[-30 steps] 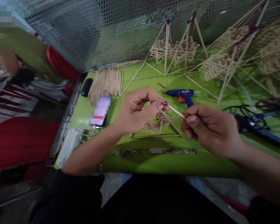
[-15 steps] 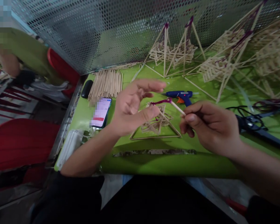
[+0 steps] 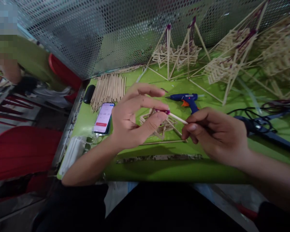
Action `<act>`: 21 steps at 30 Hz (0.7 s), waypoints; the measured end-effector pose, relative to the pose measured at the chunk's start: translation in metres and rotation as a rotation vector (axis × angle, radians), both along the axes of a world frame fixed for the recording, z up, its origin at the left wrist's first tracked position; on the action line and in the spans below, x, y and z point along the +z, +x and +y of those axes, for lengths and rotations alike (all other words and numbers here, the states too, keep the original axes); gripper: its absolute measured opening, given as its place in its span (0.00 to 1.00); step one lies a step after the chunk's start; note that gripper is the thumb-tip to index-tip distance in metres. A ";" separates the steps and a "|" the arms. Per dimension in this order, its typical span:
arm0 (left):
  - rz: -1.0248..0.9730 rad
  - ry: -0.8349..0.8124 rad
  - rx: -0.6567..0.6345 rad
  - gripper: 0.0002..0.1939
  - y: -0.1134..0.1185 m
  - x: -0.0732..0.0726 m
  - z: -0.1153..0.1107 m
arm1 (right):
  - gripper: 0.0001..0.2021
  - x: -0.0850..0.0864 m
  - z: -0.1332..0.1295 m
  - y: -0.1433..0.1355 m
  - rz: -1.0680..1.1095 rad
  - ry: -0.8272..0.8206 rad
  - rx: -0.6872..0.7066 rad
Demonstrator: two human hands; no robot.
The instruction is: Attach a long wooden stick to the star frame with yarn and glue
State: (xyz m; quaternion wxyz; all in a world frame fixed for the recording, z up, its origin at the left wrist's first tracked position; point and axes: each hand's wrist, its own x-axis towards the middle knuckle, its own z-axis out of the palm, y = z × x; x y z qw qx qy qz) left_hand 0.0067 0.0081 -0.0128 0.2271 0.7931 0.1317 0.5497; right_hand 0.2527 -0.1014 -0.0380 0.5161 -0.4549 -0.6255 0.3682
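Observation:
My right hand (image 3: 215, 135) pinches a thin wooden stick (image 3: 178, 118), which slants up and left out of its fingers. Purple yarn (image 3: 168, 111) is wound at the stick's far tip. Thumb and a finger of my left hand (image 3: 137, 116) close on the yarn there, while another finger stays raised above. Below the hands, partly hidden by the left one, a small stick frame (image 3: 168, 127) with a star-like lattice lies on the green table (image 3: 145, 170). Just beyond the stick, a blue glue gun (image 3: 185, 97) with an orange trigger rests on its side.
Finished-looking stick frames (image 3: 168, 53) with purple yarn tops stand along the back right. A bundle of sticks (image 3: 108, 90), a phone (image 3: 103, 117) and a white packet (image 3: 72, 154) lie left. Large scissors (image 3: 258, 127) and black cable sit right. A perforated metal panel (image 3: 106, 38) borders the back.
My left fingers have come together on the yarn at the stick's tip. The right hand has brought the stick slightly left and down, shortening the loose yarn in view.

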 end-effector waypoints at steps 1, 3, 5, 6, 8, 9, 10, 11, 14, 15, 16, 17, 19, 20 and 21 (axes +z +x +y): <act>-0.005 0.010 -0.008 0.05 0.000 0.000 0.002 | 0.08 0.000 0.000 0.000 -0.013 0.009 -0.011; -0.019 0.033 -0.031 0.05 0.000 -0.001 0.004 | 0.07 0.000 -0.001 0.000 -0.056 0.034 -0.038; -0.015 0.039 -0.060 0.05 -0.001 0.000 0.006 | 0.06 0.003 0.000 0.000 -0.119 0.064 -0.068; 0.004 0.028 -0.072 0.05 -0.002 0.001 0.006 | 0.05 0.005 0.000 0.001 -0.153 0.083 -0.081; 0.065 -0.019 -0.084 0.04 -0.005 0.005 0.006 | 0.05 0.009 0.000 0.001 -0.218 0.128 -0.100; 0.079 -0.028 -0.092 0.04 -0.007 0.008 0.006 | 0.05 0.010 0.000 0.002 -0.243 0.152 -0.105; 0.090 -0.033 -0.103 0.03 -0.009 0.010 0.005 | 0.06 0.012 0.000 0.002 -0.264 0.171 -0.108; 0.098 -0.036 -0.111 0.03 -0.010 0.013 0.004 | 0.06 0.013 0.000 0.002 -0.283 0.188 -0.113; 0.132 -0.048 -0.102 0.05 -0.013 0.017 0.001 | 0.07 0.013 -0.002 0.002 -0.331 0.229 -0.137; 0.147 -0.055 -0.092 0.04 -0.013 0.018 0.000 | 0.07 0.012 -0.003 0.002 -0.347 0.244 -0.151; 0.159 -0.059 -0.084 0.03 -0.013 0.017 0.000 | 0.07 0.011 -0.004 0.002 -0.362 0.256 -0.167; 0.159 -0.056 -0.084 0.02 -0.012 0.016 0.000 | 0.07 0.009 -0.004 0.002 -0.373 0.262 -0.183; 0.134 -0.031 -0.101 0.03 -0.011 0.012 0.005 | 0.06 0.005 -0.004 0.002 -0.372 0.267 -0.204; 0.114 -0.019 -0.107 0.05 -0.011 0.010 0.008 | 0.05 0.004 -0.004 0.002 -0.360 0.266 -0.210; 0.099 -0.011 -0.105 0.09 -0.011 0.008 0.012 | 0.05 0.003 -0.004 0.002 -0.343 0.266 -0.218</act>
